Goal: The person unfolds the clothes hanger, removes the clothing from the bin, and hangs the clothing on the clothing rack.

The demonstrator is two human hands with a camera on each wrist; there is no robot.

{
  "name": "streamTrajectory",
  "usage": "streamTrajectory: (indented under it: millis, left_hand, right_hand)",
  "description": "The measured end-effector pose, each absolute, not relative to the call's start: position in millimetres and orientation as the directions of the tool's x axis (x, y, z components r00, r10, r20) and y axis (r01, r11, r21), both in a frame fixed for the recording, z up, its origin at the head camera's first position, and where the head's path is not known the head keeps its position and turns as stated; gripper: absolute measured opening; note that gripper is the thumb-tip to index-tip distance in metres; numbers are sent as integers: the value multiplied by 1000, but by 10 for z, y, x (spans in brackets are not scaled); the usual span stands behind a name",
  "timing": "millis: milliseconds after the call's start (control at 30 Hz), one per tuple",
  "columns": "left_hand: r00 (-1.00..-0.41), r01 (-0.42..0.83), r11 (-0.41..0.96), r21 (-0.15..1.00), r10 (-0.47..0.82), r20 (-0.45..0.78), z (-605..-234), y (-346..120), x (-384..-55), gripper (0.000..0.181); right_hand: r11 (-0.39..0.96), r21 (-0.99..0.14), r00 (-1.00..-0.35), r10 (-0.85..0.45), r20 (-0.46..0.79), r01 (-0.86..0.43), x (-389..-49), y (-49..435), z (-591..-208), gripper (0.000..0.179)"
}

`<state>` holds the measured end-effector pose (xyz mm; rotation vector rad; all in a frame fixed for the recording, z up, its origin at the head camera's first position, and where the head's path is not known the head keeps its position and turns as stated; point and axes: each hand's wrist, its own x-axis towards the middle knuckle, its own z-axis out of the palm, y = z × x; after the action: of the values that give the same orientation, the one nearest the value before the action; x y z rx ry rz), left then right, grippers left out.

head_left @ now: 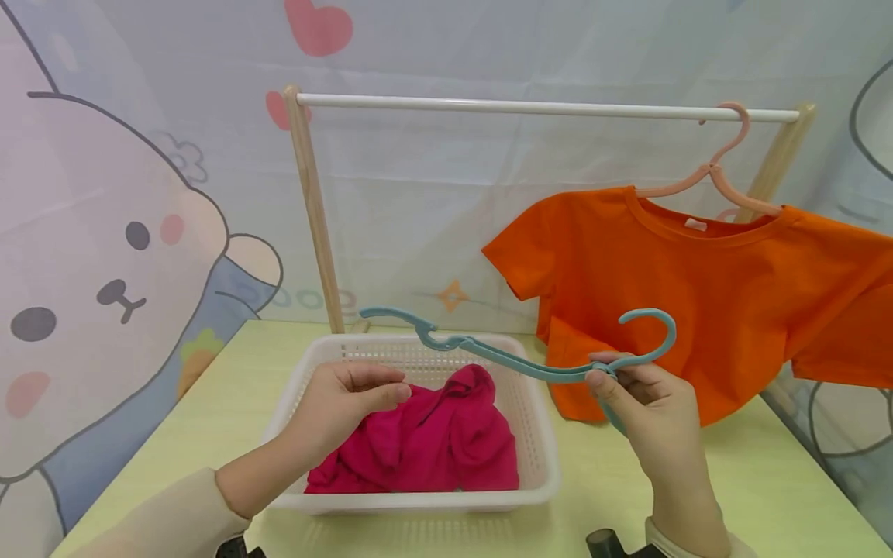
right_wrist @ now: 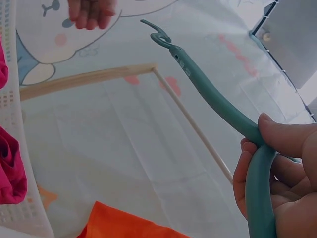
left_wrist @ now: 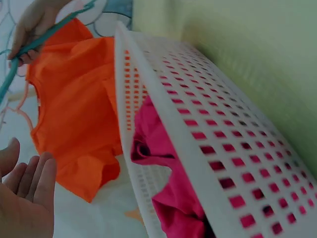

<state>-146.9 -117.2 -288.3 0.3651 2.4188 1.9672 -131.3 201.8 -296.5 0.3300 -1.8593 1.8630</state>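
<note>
A teal clothes hanger [head_left: 523, 364] is pinched near its hook by my right hand [head_left: 649, 411]. One of its arms stretches left above the basket, and in the right wrist view the hanger [right_wrist: 213, 96] shows a folding joint at the thumb. My left hand [head_left: 342, 403] is off to the left over the basket, apart from the hanger, with thumb and fingers loosely bent and nothing between them. Below lies a crumpled magenta garment [head_left: 446, 442] inside a white perforated basket [head_left: 412, 502]. The left wrist view shows the left hand [left_wrist: 29, 198] with its palm partly visible.
An orange T-shirt [head_left: 670, 287] hangs on a pink hanger [head_left: 729, 182] at the right end of a rack with a white rail [head_left: 488, 105] and wooden posts [head_left: 314, 209]. Everything stands on a pale yellow table [head_left: 209, 387] before a cartoon-printed cloth [head_left: 139, 155].
</note>
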Motion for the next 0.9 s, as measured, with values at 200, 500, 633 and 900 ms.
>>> streamTrajectory:
  millis: [200, 500, 633, 900]
  left_hand:
    - [-908, 348, 444, 826, 380, 178, -3097, -1349, -1609, 27]
    - [-820, 489, 602, 632, 564, 97, -3301, -1468, -1766, 38]
    - [-783, 552, 614, 564, 614, 97, -3375, -1473, -1819, 39]
    - [-737, 623, 646, 442, 674, 53, -3465, -1438, -1872, 41]
  right_hand:
    - [19, -860, -842, 195, 503, -510, -1306, 2083, -2929, 18]
    - [-51, -854, -843, 202, 498, -517, -1305, 2127, -2923, 22]
    - [-28, -860, -846, 200, 494, -509, -1306, 2138, -2926, 20]
    - [6, -868, -852, 185, 489, -497, -1311, 2154, -2937, 18]
